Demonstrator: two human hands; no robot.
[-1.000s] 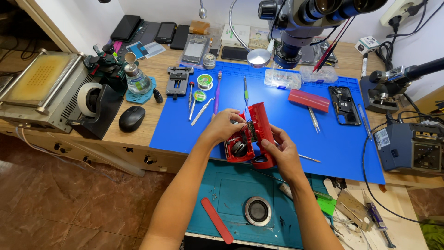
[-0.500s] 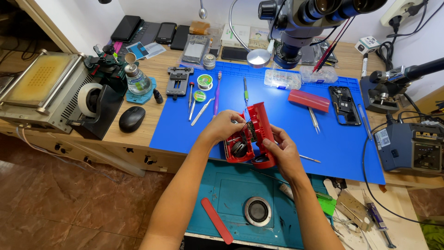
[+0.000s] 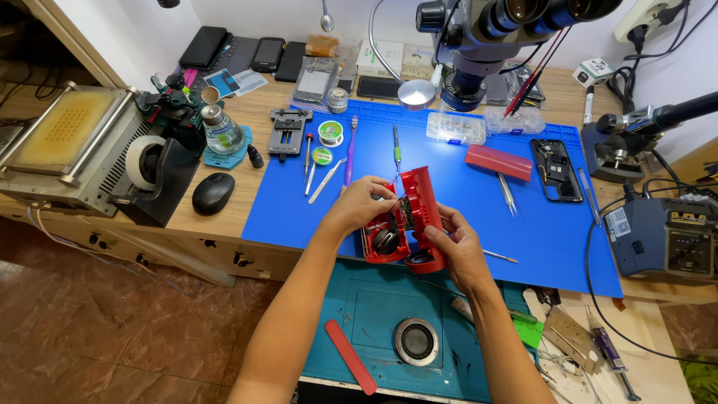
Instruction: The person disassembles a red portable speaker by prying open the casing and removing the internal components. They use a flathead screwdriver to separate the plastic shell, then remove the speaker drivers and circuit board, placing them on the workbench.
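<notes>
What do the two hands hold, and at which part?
Both grip the opened red speaker casing: left hand at its left edge, right hand at its right side.

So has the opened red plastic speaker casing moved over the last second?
No. The red speaker casing sits at the blue mat's front edge as before.

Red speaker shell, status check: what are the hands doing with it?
Both hands gripping red speaker shell above blue mat: left hand, right hand. Shell open, innards showing. Nothing in the way.

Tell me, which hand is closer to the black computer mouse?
Left. The left hand holds the red case on the side facing the mouse; the right hand grips the case's far side.
</notes>
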